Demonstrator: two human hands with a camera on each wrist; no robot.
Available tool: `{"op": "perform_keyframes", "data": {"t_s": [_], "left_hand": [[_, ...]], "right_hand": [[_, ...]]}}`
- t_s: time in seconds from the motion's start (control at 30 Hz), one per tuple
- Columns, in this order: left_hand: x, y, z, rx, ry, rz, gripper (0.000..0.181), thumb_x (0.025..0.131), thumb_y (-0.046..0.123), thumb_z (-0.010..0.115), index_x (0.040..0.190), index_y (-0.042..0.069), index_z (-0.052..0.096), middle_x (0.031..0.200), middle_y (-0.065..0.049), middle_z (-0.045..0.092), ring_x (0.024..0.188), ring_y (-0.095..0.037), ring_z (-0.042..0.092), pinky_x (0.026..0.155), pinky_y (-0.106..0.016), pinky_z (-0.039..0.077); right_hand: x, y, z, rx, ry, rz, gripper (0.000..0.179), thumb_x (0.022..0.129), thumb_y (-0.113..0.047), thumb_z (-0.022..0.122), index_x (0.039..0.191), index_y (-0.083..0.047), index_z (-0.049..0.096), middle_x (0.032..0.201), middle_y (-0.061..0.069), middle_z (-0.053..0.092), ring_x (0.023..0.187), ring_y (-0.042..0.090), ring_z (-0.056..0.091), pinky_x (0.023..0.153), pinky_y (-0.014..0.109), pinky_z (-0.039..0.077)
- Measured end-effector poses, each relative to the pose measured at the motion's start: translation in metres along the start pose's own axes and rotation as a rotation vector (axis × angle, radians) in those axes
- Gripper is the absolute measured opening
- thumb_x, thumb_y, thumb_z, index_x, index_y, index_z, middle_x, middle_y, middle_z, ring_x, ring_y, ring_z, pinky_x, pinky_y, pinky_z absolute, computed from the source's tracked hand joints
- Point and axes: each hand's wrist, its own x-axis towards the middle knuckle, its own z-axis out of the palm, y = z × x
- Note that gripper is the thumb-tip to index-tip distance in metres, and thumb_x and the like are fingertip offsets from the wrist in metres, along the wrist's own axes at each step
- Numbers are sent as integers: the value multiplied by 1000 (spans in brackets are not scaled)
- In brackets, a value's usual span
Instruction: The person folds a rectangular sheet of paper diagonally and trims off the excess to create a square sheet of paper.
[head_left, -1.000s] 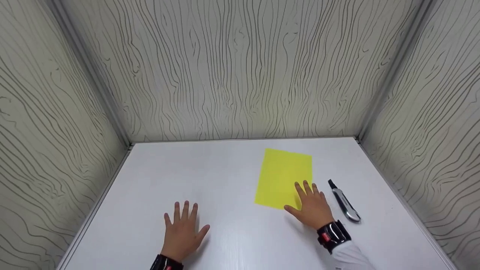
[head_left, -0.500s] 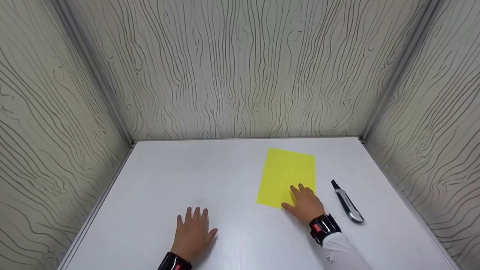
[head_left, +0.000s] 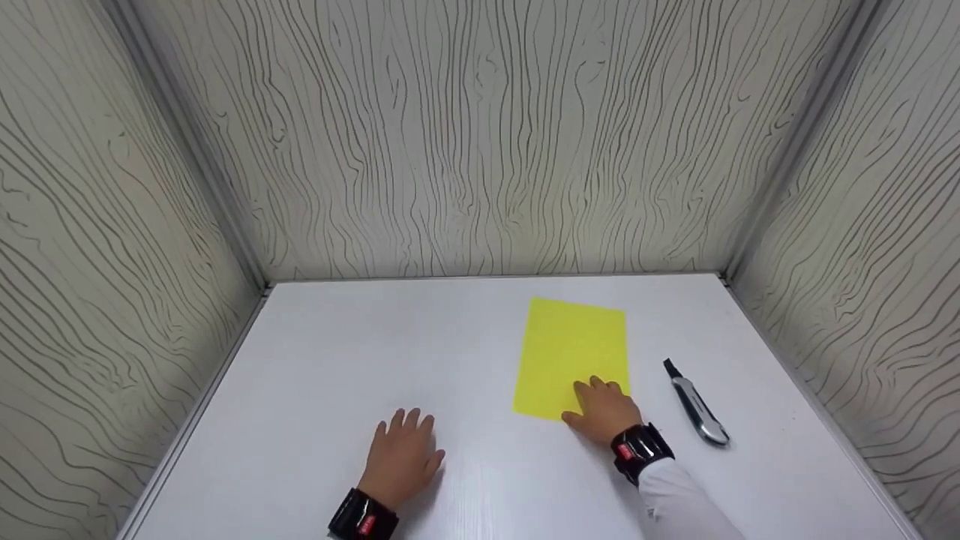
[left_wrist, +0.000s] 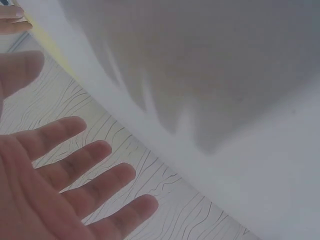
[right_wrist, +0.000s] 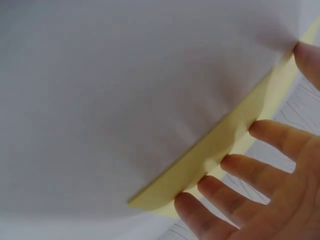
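A sheet of yellow paper (head_left: 566,341) lies flat on the white table, right of the middle. My right hand (head_left: 604,414) is at its near right corner, and in the right wrist view the relaxed fingertips (right_wrist: 235,161) touch down on the paper, thumb at the near edge. Over the table to the left, my left hand (head_left: 401,457) is held palm down with nothing in it. Its fingers (left_wrist: 95,155) are loosely spread, and its shadow falls on the tabletop. To the right of my right hand lies a grey and black utility knife (head_left: 697,409).
The white table (head_left: 360,337) runs back to a wood-grain patterned wall (head_left: 465,150). Similar panels stand along its left and right sides, with grey metal posts (head_left: 802,135) at the back corners.
My right hand has come down and to the left onto the paper, which has slid slightly toward me. My left hand has moved to the right. The utility knife stays put.
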Motion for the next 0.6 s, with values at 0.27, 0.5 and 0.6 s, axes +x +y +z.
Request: {"op": "perform_keyframes", "data": {"t_s": [0.27, 0.5, 0.6], "left_hand": [[14, 10, -4, 2, 35, 105, 50, 95, 39, 80, 130, 4, 72, 135, -20, 70, 128, -43, 67, 102, -61, 57], [29, 21, -9, 38, 15, 158, 52, 92, 45, 82, 125, 7, 73, 132, -18, 70, 125, -41, 67, 103, -59, 57], [36, 26, -9, 55, 6, 189, 50, 93, 45, 81, 125, 7, 73, 131, -17, 71, 124, -40, 68, 102, -57, 58]], "right_hand": [[-6, -13, -11, 86, -110, -37, 68, 90, -37, 84, 143, 2, 66, 150, 33, 60, 136, 57, 56, 110, 69, 50], [-12, -16, -10, 109, -158, -85, 71, 85, -36, 88, 143, -1, 67, 153, 29, 60, 142, 53, 54, 116, 67, 47], [-15, -18, -11, 115, -178, -99, 72, 83, -36, 89, 144, -4, 67, 155, 28, 58, 143, 52, 54, 116, 68, 47]]}}
